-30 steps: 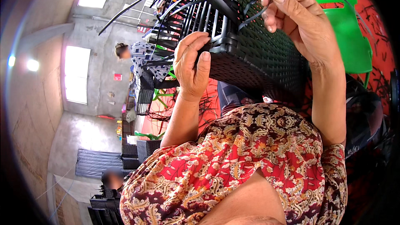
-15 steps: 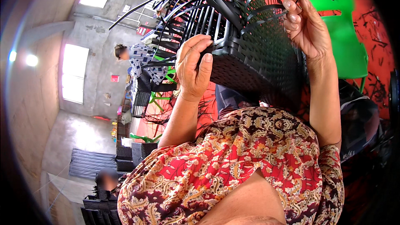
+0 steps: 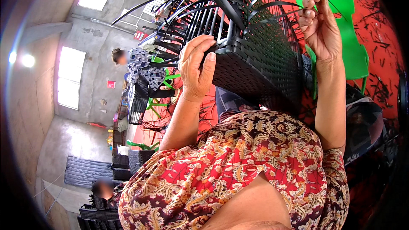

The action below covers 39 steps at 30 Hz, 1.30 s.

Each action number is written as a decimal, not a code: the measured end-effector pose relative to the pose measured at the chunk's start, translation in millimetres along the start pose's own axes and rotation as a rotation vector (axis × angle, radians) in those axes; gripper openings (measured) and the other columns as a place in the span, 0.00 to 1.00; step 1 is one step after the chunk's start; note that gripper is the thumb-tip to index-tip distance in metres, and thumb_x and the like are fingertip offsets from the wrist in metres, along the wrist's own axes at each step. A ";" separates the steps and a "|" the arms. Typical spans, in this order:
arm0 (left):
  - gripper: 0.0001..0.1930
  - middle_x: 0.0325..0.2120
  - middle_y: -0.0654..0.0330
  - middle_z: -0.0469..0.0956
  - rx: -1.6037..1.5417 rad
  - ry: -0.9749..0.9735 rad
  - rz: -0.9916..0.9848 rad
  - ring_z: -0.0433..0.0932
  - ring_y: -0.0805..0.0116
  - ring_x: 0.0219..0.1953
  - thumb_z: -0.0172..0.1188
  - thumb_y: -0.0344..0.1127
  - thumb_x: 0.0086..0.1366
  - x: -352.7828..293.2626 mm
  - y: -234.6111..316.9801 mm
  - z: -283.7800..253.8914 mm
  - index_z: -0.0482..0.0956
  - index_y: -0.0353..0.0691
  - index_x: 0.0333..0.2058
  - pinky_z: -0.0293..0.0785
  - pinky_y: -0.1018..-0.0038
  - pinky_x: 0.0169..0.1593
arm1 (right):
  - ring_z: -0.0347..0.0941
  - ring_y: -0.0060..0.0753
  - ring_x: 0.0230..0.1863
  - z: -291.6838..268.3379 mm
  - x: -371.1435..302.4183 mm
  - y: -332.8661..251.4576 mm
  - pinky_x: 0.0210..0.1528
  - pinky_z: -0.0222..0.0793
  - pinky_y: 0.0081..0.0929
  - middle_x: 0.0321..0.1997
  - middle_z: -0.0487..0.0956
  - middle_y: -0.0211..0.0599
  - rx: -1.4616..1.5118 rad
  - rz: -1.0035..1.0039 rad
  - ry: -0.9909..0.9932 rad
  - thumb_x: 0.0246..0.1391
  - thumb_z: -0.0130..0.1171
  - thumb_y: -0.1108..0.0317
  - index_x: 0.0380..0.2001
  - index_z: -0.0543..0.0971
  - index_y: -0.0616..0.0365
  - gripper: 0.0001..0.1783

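A black woven basket [image 3: 262, 59] rests tilted in front of my lap, with many loose flat strips curling out of its edge. My left hand [image 3: 196, 66] grips the basket's near left corner, fingers over the edge and thumb on the near side. To the right of the basket, my right hand [image 3: 322, 36] is raised and pinches the end of a thin black plastic strip [image 3: 279, 15] that runs back to the basket. Other strips arch close above the right hand's fingertips.
A green plastic chair [image 3: 353, 38] stands at the right on a red floor [image 3: 381, 25] strewn with black strip offcuts. One person [image 3: 142, 66] sits at the left beside a black woven piece; another [image 3: 104, 189] is at the lower left near stacked black woven items.
My right hand has moved right, away from the basket, with the strip drawn out straighter. My left hand stays on the corner. The view has shifted slightly.
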<state>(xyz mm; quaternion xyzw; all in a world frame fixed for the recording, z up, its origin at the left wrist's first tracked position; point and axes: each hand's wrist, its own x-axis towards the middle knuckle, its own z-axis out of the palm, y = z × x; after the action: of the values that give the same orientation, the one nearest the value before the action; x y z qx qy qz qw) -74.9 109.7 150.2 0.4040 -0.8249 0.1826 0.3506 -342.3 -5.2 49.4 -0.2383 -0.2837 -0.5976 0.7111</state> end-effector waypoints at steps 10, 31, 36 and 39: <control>0.13 0.39 0.51 0.77 0.003 0.017 0.018 0.76 0.56 0.41 0.53 0.37 0.61 1.6 -2.1 2.4 0.78 0.33 0.37 0.68 0.68 0.48 | 0.68 0.32 0.42 3.2 -1.0 -18.5 0.42 0.71 0.26 0.43 0.68 0.38 0.004 -0.025 -0.082 0.64 0.47 0.64 0.42 0.68 0.59 0.10; 0.15 0.40 0.50 0.77 0.011 -0.002 -0.002 0.75 0.56 0.42 0.51 0.38 0.63 0.5 -2.7 -0.6 0.78 0.31 0.38 0.68 0.68 0.49 | 0.66 0.49 0.60 58.3 10.2 17.2 0.57 0.71 0.39 0.57 0.69 0.54 -0.187 -0.053 -0.067 0.59 0.54 0.61 0.50 0.71 0.64 0.21; 0.15 0.40 0.50 0.77 0.011 0.004 -0.009 0.75 0.56 0.42 0.51 0.38 0.63 -0.4 -3.6 0.4 0.78 0.31 0.38 0.68 0.68 0.49 | 0.66 0.49 0.59 62.0 11.5 21.8 0.57 0.71 0.40 0.57 0.69 0.55 -0.132 -0.002 -0.059 0.57 0.56 0.61 0.49 0.71 0.66 0.22; 0.15 0.40 0.50 0.77 0.019 0.005 -0.010 0.75 0.56 0.42 0.51 0.38 0.63 -0.1 -3.0 0.8 0.78 0.31 0.38 0.68 0.68 0.49 | 0.67 0.50 0.59 61.5 11.4 23.9 0.56 0.71 0.40 0.57 0.69 0.56 -0.160 -0.002 -0.086 0.56 0.57 0.62 0.48 0.72 0.68 0.22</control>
<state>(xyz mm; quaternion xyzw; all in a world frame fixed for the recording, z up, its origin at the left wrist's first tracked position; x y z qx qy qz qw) -72.8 107.5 149.6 0.4111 -0.8202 0.1895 0.3498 -324.6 32.5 101.8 -0.3193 -0.2657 -0.6083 0.6763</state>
